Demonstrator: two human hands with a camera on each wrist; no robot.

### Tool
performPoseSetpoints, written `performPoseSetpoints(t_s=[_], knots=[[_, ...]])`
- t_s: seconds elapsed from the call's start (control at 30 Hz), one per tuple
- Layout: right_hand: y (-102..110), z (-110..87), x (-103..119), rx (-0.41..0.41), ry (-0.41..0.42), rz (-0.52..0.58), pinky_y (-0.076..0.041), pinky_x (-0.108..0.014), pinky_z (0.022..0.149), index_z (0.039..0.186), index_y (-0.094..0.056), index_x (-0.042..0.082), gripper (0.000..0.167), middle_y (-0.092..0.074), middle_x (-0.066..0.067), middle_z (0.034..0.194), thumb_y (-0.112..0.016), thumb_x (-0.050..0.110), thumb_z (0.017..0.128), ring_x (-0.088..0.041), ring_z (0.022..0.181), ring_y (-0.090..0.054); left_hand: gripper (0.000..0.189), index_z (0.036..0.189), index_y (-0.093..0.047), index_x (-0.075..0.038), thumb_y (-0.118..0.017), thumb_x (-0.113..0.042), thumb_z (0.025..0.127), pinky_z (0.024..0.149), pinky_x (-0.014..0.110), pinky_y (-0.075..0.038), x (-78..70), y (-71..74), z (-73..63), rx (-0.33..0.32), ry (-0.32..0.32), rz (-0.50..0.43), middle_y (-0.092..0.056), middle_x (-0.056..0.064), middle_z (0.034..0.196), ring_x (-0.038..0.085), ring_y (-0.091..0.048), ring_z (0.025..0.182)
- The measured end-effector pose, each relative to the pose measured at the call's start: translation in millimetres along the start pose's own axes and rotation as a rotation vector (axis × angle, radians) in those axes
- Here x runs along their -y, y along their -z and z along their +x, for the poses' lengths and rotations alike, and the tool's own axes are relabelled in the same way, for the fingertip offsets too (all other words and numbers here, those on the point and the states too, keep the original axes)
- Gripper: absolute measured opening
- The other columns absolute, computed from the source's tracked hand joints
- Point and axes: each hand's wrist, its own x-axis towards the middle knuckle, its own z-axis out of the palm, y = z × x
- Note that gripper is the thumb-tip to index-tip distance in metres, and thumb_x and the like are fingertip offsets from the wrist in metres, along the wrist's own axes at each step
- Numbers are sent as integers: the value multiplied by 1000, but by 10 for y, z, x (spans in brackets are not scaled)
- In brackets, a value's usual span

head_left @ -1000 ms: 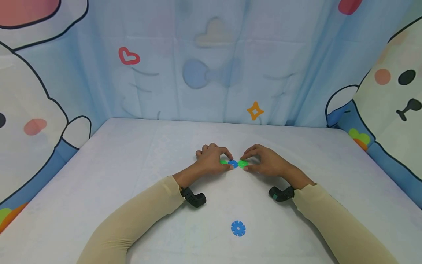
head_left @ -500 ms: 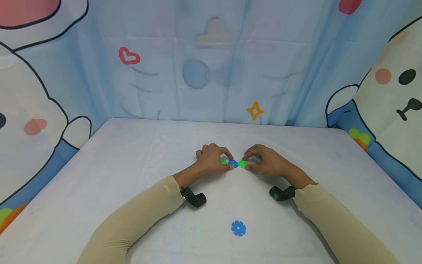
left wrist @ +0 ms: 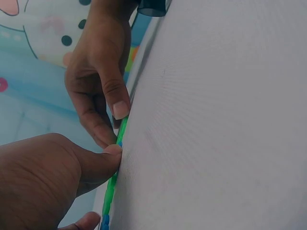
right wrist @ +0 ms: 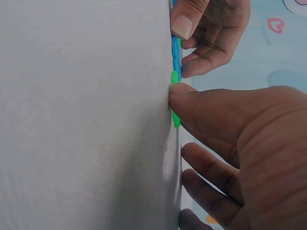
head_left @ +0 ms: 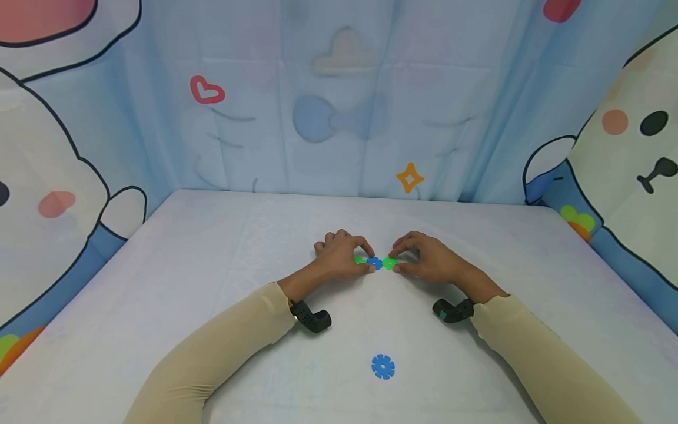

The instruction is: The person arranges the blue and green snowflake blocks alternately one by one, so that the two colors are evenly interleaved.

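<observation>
A row of three flat toothed discs is held down near the middle of the white-covered bench (head_left: 212, 282); a blue disc (head_left: 374, 262) sits at the centre, with a left green disc (head_left: 360, 259) and a right green disc (head_left: 390, 263) touching it on either side. The left green disc is pinched by the left hand (head_left: 341, 256), fingers curled over it from behind and thumb at its near edge; the right green disc is pinched in the same way by the right hand (head_left: 426, 258). In the wrist views the discs are seen edge-on, lying flat on the cloth, with a thumb tip pressed against the rim from each side. A second blue disc (head_left: 382, 366) lies alone on the bench, well apart and nearer the person, between the two beige sleeves. A black band is worn at each wrist; a pale blue cartoon-printed curtain (head_left: 339, 100) is hung behind and beside the bench.
</observation>
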Motion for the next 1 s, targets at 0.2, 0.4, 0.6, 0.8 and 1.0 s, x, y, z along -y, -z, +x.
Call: performPoseSetpoints(t_s=[0.2, 0.4, 0.6, 0.8, 1.0], knots=[[-2, -18, -4, -2, -17, -10, -38, -59, 106, 107, -75, 12, 23, -61, -13, 124, -76, 20, 85, -35, 123, -54, 27, 112, -70, -35, -70, -46, 87, 95, 51, -31, -10, -8, -2, 4, -12, -10, -52, 8, 131, 32, -42, 123], [15, -43, 19, -2, -27, -2, -38, -59, 106, 113, -72, 9, 29, -61, -13, 125, -75, 20, 86, -35, 123, -54, 28, 113, -70, -35, -70, -46, 87, 95, 51, -31, -23, -6, 5, 9, -20, -4, -52, 8, 131, 31, -42, 122], [40, -108, 2, -60, -32, -18, -44, -55, 102, 123, -65, 7, 36, -64, -13, 125, -70, 23, 91, -34, 120, -59, 28, 114, -69, -36, -70, -46, 87, 95, 50, -31, -56, -27, 33, 16, -29, 9, -52, 7, 132, 30, -42, 122], [121, -388, 145, -106, -58, 12, -49, -51, 99, 120, -66, 9, 30, -68, -6, 120, -69, 21, 92, -30, 115, -63, 31, 116, -67, -35, -71, -45, 86, 94, 49, -31, -95, -48, 50, 38, -32, 40, -51, 8, 132, 29, -41, 122], [115, -755, 531, -17, 8, 5, -54, -43, 93, 112, -68, 20, 23, -69, 6, 110, -72, 24, 90, -15, 103, -64, 35, 118, -67, -32, -72, -45, 86, 92, 48, -32, -91, -42, 71, 46, -43, 47, -50, 9, 132, 30, -42, 122]])
